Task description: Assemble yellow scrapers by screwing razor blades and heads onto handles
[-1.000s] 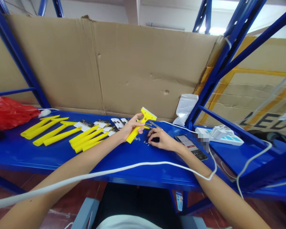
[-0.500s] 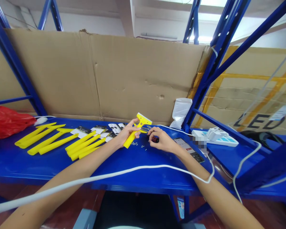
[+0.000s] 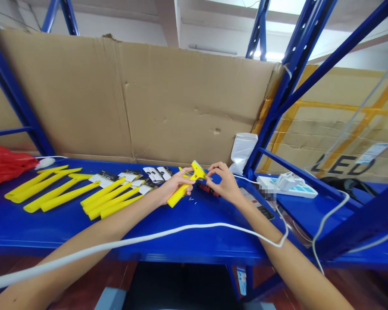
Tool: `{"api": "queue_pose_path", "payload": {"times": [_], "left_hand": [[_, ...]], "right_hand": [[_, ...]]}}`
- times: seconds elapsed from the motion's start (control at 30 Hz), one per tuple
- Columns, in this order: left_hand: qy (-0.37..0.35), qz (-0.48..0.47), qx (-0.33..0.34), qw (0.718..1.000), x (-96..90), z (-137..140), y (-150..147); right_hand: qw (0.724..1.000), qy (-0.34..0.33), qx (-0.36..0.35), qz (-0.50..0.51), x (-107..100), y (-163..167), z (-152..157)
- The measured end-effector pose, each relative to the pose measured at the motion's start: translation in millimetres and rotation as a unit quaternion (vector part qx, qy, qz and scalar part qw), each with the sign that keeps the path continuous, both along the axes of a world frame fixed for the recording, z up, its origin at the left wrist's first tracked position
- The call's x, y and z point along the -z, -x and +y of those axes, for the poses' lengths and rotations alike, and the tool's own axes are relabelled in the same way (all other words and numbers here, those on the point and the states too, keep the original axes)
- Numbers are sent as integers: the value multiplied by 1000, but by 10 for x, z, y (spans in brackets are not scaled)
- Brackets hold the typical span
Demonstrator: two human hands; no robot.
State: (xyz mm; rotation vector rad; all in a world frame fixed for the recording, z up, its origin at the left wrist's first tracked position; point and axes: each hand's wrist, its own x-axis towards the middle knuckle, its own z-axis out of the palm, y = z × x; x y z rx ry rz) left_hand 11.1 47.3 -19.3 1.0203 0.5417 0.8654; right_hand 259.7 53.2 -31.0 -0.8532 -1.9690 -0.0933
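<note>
My left hand [image 3: 176,185] is closed round the handle of a yellow scraper [image 3: 177,196], which is tilted with its wide head up and to the right. Thumb and finger of my right hand [image 3: 224,183] are pinched together at the right side of that head; whatever they hold is too small to make out. Under my right hand lies a tool with a red and black handle [image 3: 208,189], partly hidden. Several tiny pale pieces [image 3: 192,200] are scattered on the blue tabletop [image 3: 181,230] below the scraper.
Several yellow handles [image 3: 69,196] lie at the left, with black-and-white cards [image 3: 103,178] behind them. A red bag [image 3: 8,165] sits at far left. Phone [image 3: 258,204], power strip [image 3: 291,187] and white pouch [image 3: 243,150] are at right. A white cable [image 3: 168,232] crosses over my forearms.
My right hand has risen from beside the red and black tool to the scraper's head. The scraper has turned in my left hand, its head now angled toward my right fingers.
</note>
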Motion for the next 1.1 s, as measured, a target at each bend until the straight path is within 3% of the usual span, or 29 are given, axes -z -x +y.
{"api": "queue_pose_path", "payload": {"times": [0.47,0.7,0.9,1.1], "left_hand": [[1,-10,17,1000,61,-9,1],[14,-29,17,999,30,-9,-5],[7,-37,29,999,32,3,9],[-13,-70,0,997,-55,-9,31]], "right_hand": [[999,35,-7,-3,30,-10,20],[988,130,-7,84,57,-25,84],[980,164,8,116,108,-54,188],[980,107,47,159,49,-7,111]]}}
